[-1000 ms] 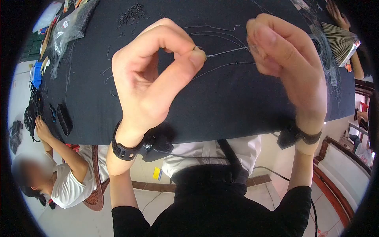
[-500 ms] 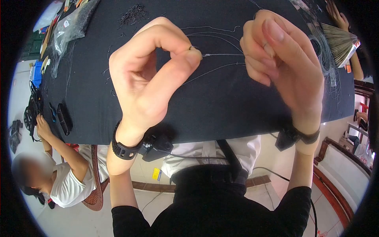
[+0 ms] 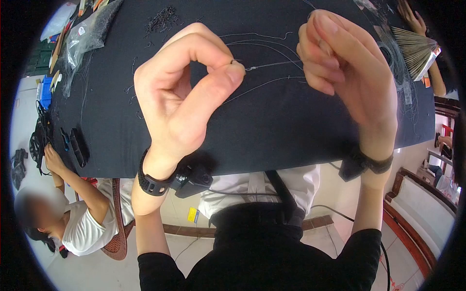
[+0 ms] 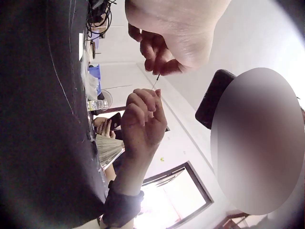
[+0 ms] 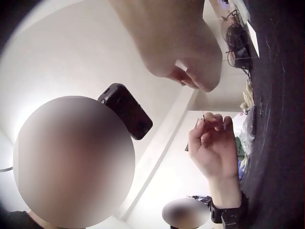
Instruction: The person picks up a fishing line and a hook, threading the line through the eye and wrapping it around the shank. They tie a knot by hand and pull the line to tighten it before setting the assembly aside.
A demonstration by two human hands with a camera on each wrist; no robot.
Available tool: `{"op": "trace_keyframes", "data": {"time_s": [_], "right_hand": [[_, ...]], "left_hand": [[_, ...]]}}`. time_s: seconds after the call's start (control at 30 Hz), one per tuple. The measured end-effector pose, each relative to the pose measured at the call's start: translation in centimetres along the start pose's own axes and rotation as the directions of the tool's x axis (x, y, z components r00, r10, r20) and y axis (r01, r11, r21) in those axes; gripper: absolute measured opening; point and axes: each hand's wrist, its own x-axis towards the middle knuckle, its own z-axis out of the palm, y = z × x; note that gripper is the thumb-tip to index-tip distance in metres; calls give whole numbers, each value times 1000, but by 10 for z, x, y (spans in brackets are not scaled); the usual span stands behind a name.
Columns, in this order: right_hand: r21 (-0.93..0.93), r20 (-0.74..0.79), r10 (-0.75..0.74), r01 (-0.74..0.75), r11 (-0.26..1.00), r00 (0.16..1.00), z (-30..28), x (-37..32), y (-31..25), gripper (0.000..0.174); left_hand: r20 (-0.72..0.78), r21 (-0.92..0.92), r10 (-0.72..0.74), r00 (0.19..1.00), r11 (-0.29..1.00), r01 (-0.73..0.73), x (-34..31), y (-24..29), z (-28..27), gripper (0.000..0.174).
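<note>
Between thumb and forefinger, my left hand (image 3: pixel 177 97) pinches a small dark hook (image 3: pixel 234 61); in the left wrist view its dark tip (image 4: pixel 158 77) sticks out below the fingers. A thin pale line (image 3: pixel 272 64) runs from the hook across to my right hand (image 3: pixel 352 72). The right fingers are curled, with thumb and forefinger pressed together on the line; the exact grip is partly hidden. Both hands are raised above the dark cloth. In the right wrist view the left hand (image 5: pixel 217 152) holds the hook upright.
A heap of dark hooks (image 3: pixel 164 19) lies on the dark tablecloth (image 3: pixel 272 131), with more loose hooks left of my left hand. Plastic bags (image 3: pixel 85 41) lie at the left, line coils (image 3: pixel 395 63) and a fanned card bundle (image 3: pixel 415 51) at the right. Another person (image 3: pixel 90 218) sits at the left.
My left hand has shifted slightly left with the hook. The right hand has moved slightly left and up, its fingers turning, and the thumb has come down against the forefinger.
</note>
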Motion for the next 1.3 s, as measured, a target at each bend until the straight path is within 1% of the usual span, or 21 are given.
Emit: {"op": "trace_keyframes", "data": {"time_s": [0.07, 0.17, 0.2, 0.23, 0.3, 0.4, 0.5, 0.6, 0.67, 0.7, 0.77, 0.8, 0.9, 0.93, 1.0, 1.03, 1.1, 1.13, 1.17, 1.23, 1.3], "right_hand": [[48, -37, 1, 0, 999, 999, 1, 0, 1, 31], [-286, -104, -5, -25, 958, 995, 10, -5, 3, 30], [-285, -46, -10, -4, 958, 999, 8, -5, 6, 25], [-385, -77, -127, 88, 919, 989, 14, -4, 13, 22], [-441, -55, -113, 78, 894, 992, 17, -6, 14, 16], [-458, -54, -90, 55, 887, 994, 19, -7, 11, 11], [-421, -74, -79, 41, 906, 994, 22, -8, 9, 9], [-449, -50, -108, 74, 890, 993, 22, -10, 12, 8], [-491, -41, -130, 94, 866, 991, 22, -11, 13, 5], [-513, -35, -146, 108, 852, 989, 21, -11, 14, 4], [-573, -55, -132, 76, 816, 990, 18, -10, 16, 4], [-600, -61, -129, 67, 797, 990, 17, -9, 18, 5], [-337, -153, -101, 44, 941, 983, 15, 1, 19, 15], [-221, -103, 18, -40, 974, 995, 7, 0, 13, 18], [-43, -95, 6, -10, 999, 995, -3, 3, 15, 24], [39, -93, 2, 2, 999, 996, -6, 6, 13, 26], [85, -132, 15, -4, 996, 991, -8, 8, 9, 28], [109, -152, 25, -8, 994, 988, -8, 10, 7, 29], [57, -74, 50, -45, 997, 996, -13, 10, 4, 28], [-54, 81, 116, -112, 992, 990, -25, 11, 0, 28], [-125, 164, 187, -168, 978, 968, -28, 12, -1, 28]], "left_hand": [[1, -5, 2, 1000, 1000, -2, 0, -1, 0, 5], [2, -22, -51, 999, 998, 51, -1, 3, 2, 5], [6, -26, -54, 999, 998, 54, -1, 2, 2, 5], [10, -29, -57, 998, 998, 57, -1, 2, 1, 5], [15, -27, -61, 998, 998, 61, -1, 1, 1, 6], [12, -17, -68, 998, 998, 68, 0, 2, 1, 6], [8, -18, -84, 996, 996, 84, 0, 3, 1, 6], [30, 5, -89, 996, 996, 89, -1, 4, 3, 6], [48, 21, -82, 996, 996, 81, -2, 3, 3, 5], [40, 1, -81, 996, 997, 81, -2, 1, 4, 4], [17, -31, -75, 997, 997, 76, -1, -5, 4, 4], [9, -24, -102, 995, 994, 103, -1, -5, 5, 5], [-27, -66, -171, 985, 983, 169, 2, -2, 3, 6], [-62, -109, -173, 983, 980, 166, 3, -4, 0, 5], [-107, -186, -176, 979, 970, 154, 7, -8, -9, 5], [-123, -163, -195, 973, 971, 174, 9, -6, -15, 6], [-150, -128, -239, 959, 967, 221, 8, 2, -28, 8], [-155, -49, -270, 950, 963, 265, 2, 9, -37, 10], [-181, -19, -283, 942, 959, 284, -4, 13, -46, 10], [-183, 25, -351, 918, 932, 361, -20, 23, -67, 10], [-192, 71, -401, 896, 905, 420, -39, 26, -85, 10]]}}
